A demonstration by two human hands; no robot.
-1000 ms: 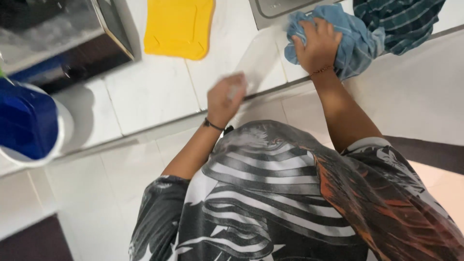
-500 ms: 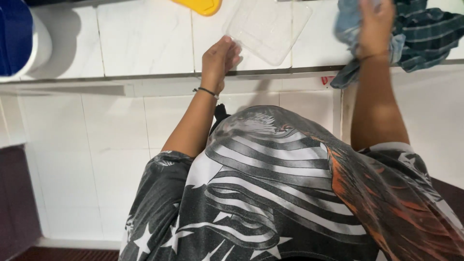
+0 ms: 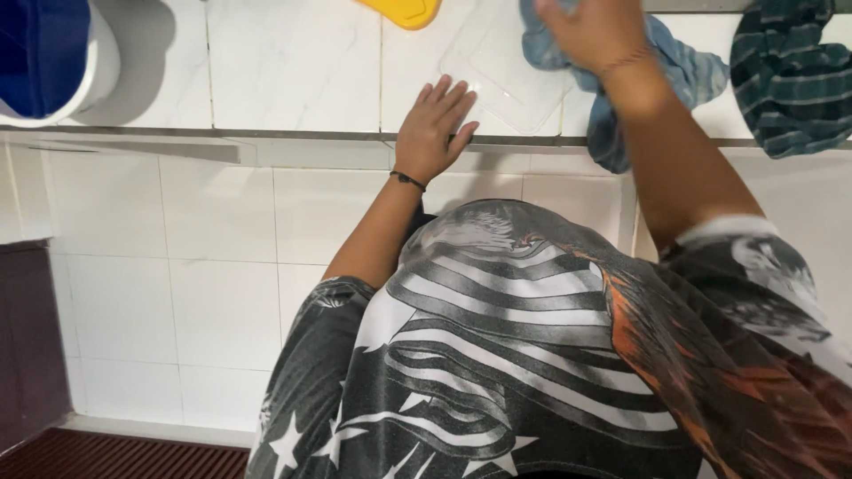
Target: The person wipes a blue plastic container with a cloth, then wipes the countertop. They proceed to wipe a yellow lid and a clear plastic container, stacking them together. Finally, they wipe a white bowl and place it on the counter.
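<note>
Standing close against the near edge of the white tiled table (image 3: 293,62), in a grey printed shirt (image 3: 532,355) filling the lower view. Resting the left hand (image 3: 433,126) flat at the near edge, fingers spread apart and gripping nothing, fingertips touching or just meeting the near corner of a clear plastic lid (image 3: 510,66). Wearing a thin dark band (image 3: 407,180) at that wrist. Lying flat on the table just beyond the left hand, the lid reaching toward the far edge. Pressing the right hand (image 3: 595,31) down on a blue cloth (image 3: 612,89) at the lid's right side, fingers bunched on the fabric, one end of the cloth hanging over the near edge. Lying further right, a dark green striped cloth (image 3: 790,80), also draping over the near edge. Showing beyond the lid, a yellow piece (image 3: 404,9) cut off by the top of the view. Sitting at the far left end, a white-rimmed blue container (image 3: 49,53).
</note>
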